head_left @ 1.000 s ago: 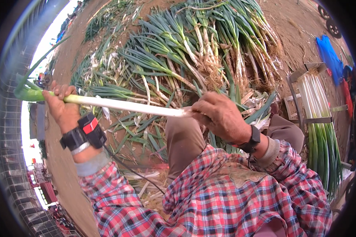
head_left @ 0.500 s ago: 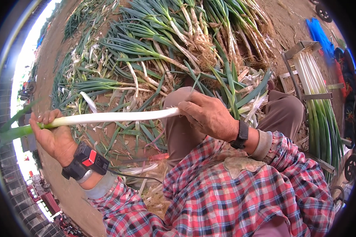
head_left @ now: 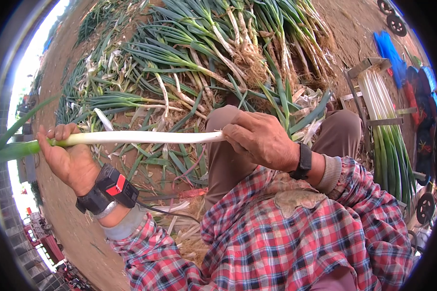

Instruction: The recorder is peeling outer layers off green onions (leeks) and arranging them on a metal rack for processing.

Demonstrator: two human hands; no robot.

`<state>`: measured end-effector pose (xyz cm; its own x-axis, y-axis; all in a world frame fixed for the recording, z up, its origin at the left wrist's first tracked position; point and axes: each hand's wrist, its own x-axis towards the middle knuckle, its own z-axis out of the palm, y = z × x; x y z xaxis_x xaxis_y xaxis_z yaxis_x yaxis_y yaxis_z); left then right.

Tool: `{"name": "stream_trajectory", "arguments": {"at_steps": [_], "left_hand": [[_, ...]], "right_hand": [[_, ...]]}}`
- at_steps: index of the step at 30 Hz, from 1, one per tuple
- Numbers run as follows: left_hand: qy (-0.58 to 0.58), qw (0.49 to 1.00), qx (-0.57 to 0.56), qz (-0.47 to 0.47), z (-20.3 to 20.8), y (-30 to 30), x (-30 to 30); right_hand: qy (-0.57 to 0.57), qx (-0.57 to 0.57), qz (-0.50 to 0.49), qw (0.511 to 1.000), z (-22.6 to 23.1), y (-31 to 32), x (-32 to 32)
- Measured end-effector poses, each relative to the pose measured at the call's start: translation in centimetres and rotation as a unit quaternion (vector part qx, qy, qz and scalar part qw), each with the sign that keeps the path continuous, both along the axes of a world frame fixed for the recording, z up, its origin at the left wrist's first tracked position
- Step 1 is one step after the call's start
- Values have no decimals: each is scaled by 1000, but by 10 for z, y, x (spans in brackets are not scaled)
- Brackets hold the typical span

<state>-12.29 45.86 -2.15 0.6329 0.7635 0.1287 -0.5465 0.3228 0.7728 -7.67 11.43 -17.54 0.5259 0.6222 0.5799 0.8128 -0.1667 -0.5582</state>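
I hold one long leek level in front of me, its white shaft clean and its green top pointing left. My left hand grips it where white turns to green. My right hand is closed around the root end above my knee. Both wrists carry black bands, the left one with a red patch. Beyond the leek, a big pile of unpeeled leeks with earthy roots lies on the ground.
A metal rack at my right holds a bundle of cleaned leeks. Peeled skins and leaf scraps litter the dirt by my legs. A blue cloth and small wheels lie far right.
The leek and both hands have stayed roughly in place; my left hand has shifted slightly up and right along the stalk. The view has tilted a little.
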Motion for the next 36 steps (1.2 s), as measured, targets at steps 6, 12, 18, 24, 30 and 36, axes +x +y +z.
{"name": "stream_trajectory", "arguments": {"at_steps": [6, 12, 18, 24, 30, 36], "left_hand": [[13, 998, 31, 48, 2, -32, 7], [-38, 997, 65, 6, -4, -37, 5], [-129, 979, 73, -142, -11, -26, -14], [-147, 973, 66, -164, -17, -27, -28], [-150, 979, 56, -122, -19, -34, -22], [-154, 979, 34, -128, -25, -38, -25]], "right_hand": [[-9, -125, 10, 992, 5, -5, 0], [2, -100, -5, 995, 2, -5, 4], [368, 2, -150, 917, -29, -19, 19], [265, 65, -165, 948, -33, -45, 17], [27, -24, 24, 999, 1, -13, -9], [-10, -13, 21, 1000, -10, -6, -6]]}}
